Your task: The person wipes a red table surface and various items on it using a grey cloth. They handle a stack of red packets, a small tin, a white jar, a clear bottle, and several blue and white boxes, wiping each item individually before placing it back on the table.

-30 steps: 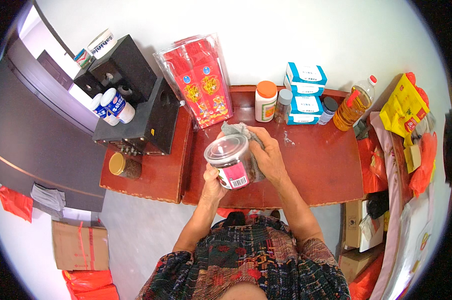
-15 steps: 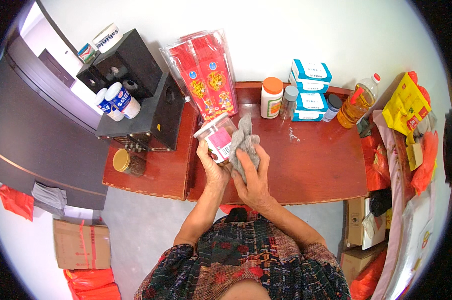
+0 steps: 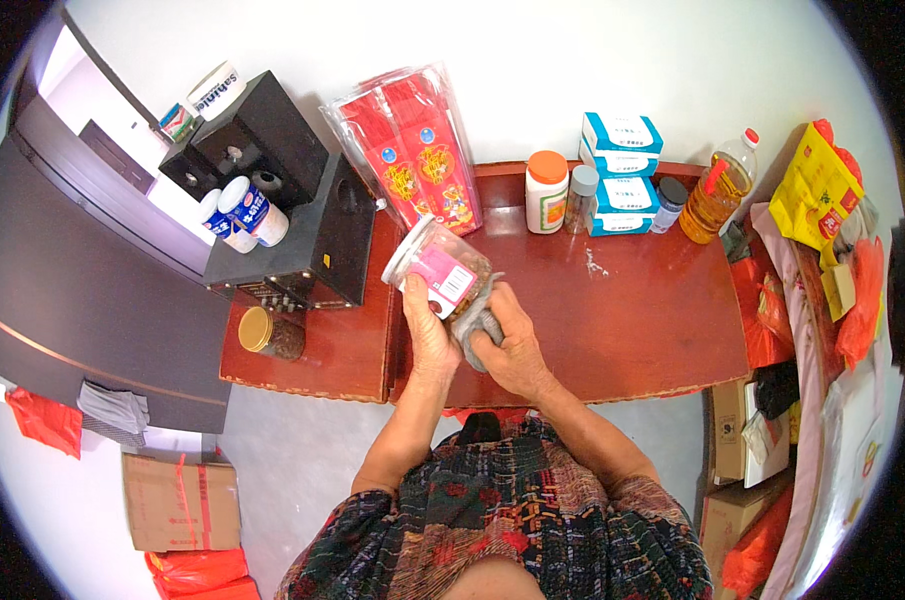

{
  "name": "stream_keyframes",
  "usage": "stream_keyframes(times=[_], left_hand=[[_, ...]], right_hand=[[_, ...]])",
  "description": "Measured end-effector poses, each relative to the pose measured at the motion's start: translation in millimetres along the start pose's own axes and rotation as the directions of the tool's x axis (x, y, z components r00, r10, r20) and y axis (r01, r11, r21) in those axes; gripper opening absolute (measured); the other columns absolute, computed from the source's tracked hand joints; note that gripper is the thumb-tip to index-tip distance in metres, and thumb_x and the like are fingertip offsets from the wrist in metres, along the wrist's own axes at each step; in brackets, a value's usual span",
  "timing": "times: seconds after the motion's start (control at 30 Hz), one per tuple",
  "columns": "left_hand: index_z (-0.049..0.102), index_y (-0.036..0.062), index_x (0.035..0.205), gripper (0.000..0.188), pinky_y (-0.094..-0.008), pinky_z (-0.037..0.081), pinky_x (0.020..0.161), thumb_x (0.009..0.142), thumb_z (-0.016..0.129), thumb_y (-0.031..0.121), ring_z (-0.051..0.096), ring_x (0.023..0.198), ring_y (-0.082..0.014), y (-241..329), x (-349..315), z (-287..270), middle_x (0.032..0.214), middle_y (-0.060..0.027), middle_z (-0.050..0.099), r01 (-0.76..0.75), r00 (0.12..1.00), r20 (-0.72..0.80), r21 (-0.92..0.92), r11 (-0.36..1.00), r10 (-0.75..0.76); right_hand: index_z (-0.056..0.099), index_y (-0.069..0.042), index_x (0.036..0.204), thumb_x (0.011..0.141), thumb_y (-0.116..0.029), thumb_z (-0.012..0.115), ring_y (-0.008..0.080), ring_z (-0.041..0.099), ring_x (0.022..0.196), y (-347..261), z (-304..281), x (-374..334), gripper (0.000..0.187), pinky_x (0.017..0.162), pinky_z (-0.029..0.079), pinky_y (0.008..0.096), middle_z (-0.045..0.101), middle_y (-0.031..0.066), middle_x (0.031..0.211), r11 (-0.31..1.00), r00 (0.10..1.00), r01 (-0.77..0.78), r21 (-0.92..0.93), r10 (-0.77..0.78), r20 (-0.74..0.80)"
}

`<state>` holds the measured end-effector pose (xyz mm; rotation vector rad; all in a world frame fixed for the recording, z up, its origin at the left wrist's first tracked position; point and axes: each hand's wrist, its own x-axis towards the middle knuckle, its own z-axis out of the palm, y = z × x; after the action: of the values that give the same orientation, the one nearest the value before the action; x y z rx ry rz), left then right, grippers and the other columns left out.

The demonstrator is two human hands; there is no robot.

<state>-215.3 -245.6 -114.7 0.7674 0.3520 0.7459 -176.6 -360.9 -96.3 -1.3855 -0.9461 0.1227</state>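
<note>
At centre, my left hand (image 3: 432,338) is gripping the tilted jar (image 3: 444,276); my right hand (image 3: 516,350), bunching the cloth (image 3: 469,328), is shifting from its side to its base, apparently extending the wiping.

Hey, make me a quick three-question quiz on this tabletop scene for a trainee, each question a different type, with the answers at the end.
1. The left hand holds the clear jar. What does the right hand hold?
A) a spoon
B) a grey cloth
C) a brush

2. Fill in: between the orange-lidded bottle and the blue-and-white boxes stands a slim container with a ____ lid.

3. True or false: the oil bottle stands to the right of those boxes.

Key:
1. B, a grey cloth
2. grey
3. true
</note>
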Motion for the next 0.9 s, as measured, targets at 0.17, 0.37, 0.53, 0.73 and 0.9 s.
stream_keyframes(times=[0.17,0.37,0.53,0.73,0.9], left_hand=[[0.046,0.0053,0.125,0.073,-0.0447,0.054,0.082,0.08,0.058,0.061,0.062,0.097,-0.028,11.6,6.9,-6.7,0.113,-0.0117,0.059,0.136,0.988,0.076,-0.047,0.99,-0.132],[0.045,0.0056,0.127,0.065,-0.0461,0.052,0.086,0.082,0.061,0.05,0.06,0.103,-0.0275,20.7,-8.9,6.1,0.118,-0.0113,0.058,0.121,0.982,0.165,-0.212,0.97,-0.087],[0.041,0.0042,0.131,0.07,-0.0421,0.045,0.097,0.081,0.065,0.047,0.055,0.111,-0.0246,-5.4,-17.0,-8.7,0.123,-0.01,0.054,0.008,0.987,0.161,-0.065,0.998,0.002],[0.043,0.0055,0.131,0.064,-0.0444,0.041,0.099,0.088,0.047,0.052,0.052,0.113,-0.029,0.7,-12.0,-29.6,0.125,-0.013,0.052,0.401,0.832,0.509,-0.282,0.872,-0.219],[0.042,0.0045,0.133,0.077,-0.0439,0.043,0.099,0.079,0.055,0.058,0.051,0.116,-0.0296,2.9,-28.8,-4.6,0.13,-0.0131,0.051,0.107,0.972,0.211,-0.024,0.994,-0.099]], right_hand=[[0.057,-0.005,0.093,0.07,0.002,0.055,0.0279,0.055,0.091,-4.1,-6.4,-12.6,0.024,0.08,0.044,0.0321,0.051,0.011,0.096,0.983,0.942,0.183,-0.031,-0.166,0.293],[0.055,-0.005,0.101,0.072,0.002,0.058,0.0244,0.054,0.096,-34.7,-41.2,0.1,0.029,0.085,0.044,0.0338,0.051,0.0108,0.104,0.991,0.987,-0.023,0.129,0.043,-0.153],[0.058,-0.009,0.114,0.072,-0.007,0.065,0.0304,0.049,0.109,-22.7,-22.2,14.5,0.043,0.091,0.041,0.0407,0.05,0.015,0.121,0.874,0.94,0.271,-0.404,-0.331,-0.086],[0.063,-0.015,0.11,0.071,-0.015,0.066,0.0273,0.05,0.109,-30.0,-3.2,-23.9,0.04,0.086,0.043,0.0398,0.053,0.0112,0.118,0.55,0.73,0.679,-0.486,-0.577,0.367],[0.061,-0.009,0.112,0.075,-0.009,0.061,0.031,0.053,0.104,-24.4,-11.9,-3.5,0.037,0.087,0.043,0.0392,0.055,0.0136,0.113,0.84,0.872,0.389,-0.377,-0.469,-0.144]])
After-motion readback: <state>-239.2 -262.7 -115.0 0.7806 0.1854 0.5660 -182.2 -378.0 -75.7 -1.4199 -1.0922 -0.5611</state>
